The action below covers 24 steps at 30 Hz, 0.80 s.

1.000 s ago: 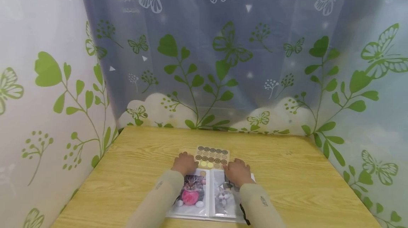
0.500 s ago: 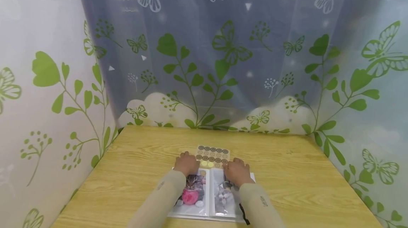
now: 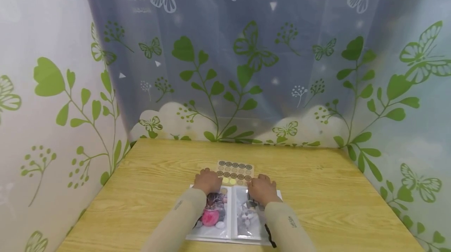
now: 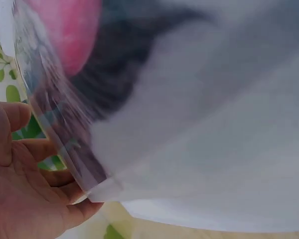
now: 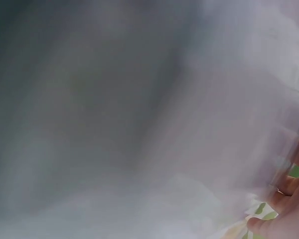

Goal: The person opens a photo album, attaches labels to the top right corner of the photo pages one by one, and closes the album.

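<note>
Album: the white album (image 3: 231,214) was laid spread on the table (image 3: 317,209), with its spine between two pages in clear pockets.
Left page: a photo of a striped cat (image 3: 211,205) with a pink ball (image 3: 210,218) was seen there, partly covered by the left sleeve (image 3: 176,216).
Right page: a photo of a white cat (image 3: 248,218) was shown, partly hidden by the right hand (image 3: 262,190) and the right sleeve (image 3: 290,224).
Left hand: the left hand (image 3: 208,181) was placed at the album's far left edge; its fingers (image 4: 42,148) were loosely bent at the page edge, and nothing was seen to be gripped.
Right hand: it was rested over the album's far right edge; its fingers (image 5: 290,185) were relaxed and slightly bent, with no grip seen, though the right wrist view was blurred.
Sticker sheet: the sheet of round stickers (image 3: 235,169) was set just beyond the album's far edge, between the hands; whether it was touched could not be made out.
Strap: a black strap (image 3: 270,236) was seen at the album's near right edge.
Steadying: light, even pressure on both sides of the album was judged best, so that its pages would be held flat without creasing.
Care: glossy pockets were judged likely to slip, so dragging was best avoided.
</note>
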Motion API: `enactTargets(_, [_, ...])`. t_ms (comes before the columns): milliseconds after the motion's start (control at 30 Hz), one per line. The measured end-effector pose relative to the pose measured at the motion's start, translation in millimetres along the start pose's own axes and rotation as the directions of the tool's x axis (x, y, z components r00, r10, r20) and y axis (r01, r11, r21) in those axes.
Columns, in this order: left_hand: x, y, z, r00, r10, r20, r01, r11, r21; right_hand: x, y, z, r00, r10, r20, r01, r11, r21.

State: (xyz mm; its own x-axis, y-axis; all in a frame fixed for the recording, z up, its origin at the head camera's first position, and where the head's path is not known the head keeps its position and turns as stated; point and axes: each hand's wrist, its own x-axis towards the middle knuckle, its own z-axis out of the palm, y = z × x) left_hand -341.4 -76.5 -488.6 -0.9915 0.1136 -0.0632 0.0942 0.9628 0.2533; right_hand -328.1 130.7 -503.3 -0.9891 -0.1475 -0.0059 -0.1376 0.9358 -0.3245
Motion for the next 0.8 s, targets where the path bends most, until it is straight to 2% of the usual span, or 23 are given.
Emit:
enactTargets(233, [-1.7, -0.7, -1.7, 1.000, -0.008, 0.007, 0.008, 1.000, -0.022, 0.6, -1.1, -0.6, 1.000, 0.008, 0.004, -0.008, 1.000, -0.003])
enactTargets(567, [-3.7, -2.3, -5.1, 0.998, -0.008, 0.068, 0.011, 0.999, -0.054, 3.7, 2.3, 2.0, 1.000, 0.007, 0.029, -0.007, 1.000, -0.011])
enactTargets(800, [-3.4, -0.2, -4.3, 0.994, 0.059, 0.091, -0.053, 0.996, -0.073, 4.4, -1.5, 2.6, 0.999, 0.007, 0.039, -0.008, 1.000, 0.007])
